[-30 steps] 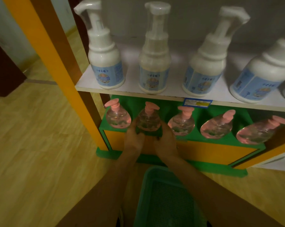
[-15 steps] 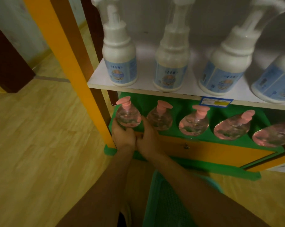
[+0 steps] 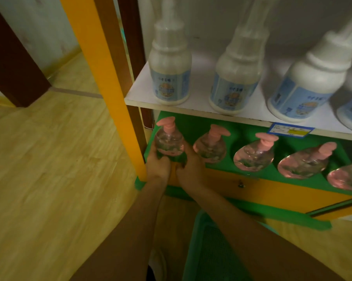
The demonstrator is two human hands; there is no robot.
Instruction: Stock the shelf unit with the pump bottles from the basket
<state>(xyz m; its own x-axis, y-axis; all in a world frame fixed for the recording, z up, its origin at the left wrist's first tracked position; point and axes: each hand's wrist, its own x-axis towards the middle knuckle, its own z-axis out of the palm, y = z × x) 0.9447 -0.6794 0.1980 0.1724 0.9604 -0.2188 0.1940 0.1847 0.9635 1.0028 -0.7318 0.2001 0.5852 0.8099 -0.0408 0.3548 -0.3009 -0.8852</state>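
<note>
Hands gripped the leftmost pump bottle: my left hand and right hand cupped its base. Risk, I judged: nudging the neighbouring bottle, just beside it, could topple it.

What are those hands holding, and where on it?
Both hands, left and right, grip the leftmost pink-pump bottle by its lower sides.

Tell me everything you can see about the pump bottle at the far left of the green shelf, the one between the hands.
The leftmost pump bottle is a round, squat bottle of clear plastic, it seems, with a pink tint and a pink pump head whose spout points left. It stands upright at the left end of the green shelf, beside the yellow post, first in a row of matching bottles. The left hand and right hand cup its lower sides, fingers curled round its base.
</note>
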